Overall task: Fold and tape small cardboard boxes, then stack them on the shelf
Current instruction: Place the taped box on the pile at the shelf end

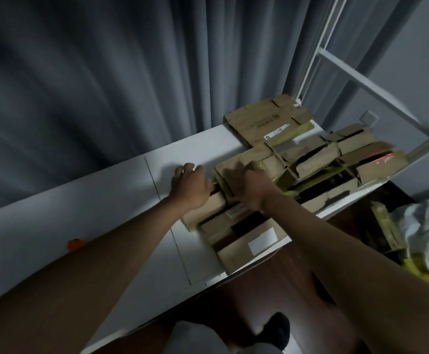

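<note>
Several small brown cardboard boxes lie packed on the white shelf board [121,208]. My right hand [249,186] lies on top of a taped box [267,162] in the middle of the pile, with the fingers curled over its near edge. My left hand [191,186] rests at the left end of that box, above a lower box [203,213], with the fingers bent downward. Whether the left hand grips cardboard is hidden. More boxes [346,159] with yellow-green tape fill the right side, and a flattened carton [267,121] lies at the back.
A grey curtain [106,72] hangs behind the shelf. White metal shelf posts and a rail [361,77] rise at the right. Below the shelf are a dark red floor [272,290], a white cloth [428,236] and more cardboard [387,228]. A small orange object [76,245] lies on the board beside my left forearm.
</note>
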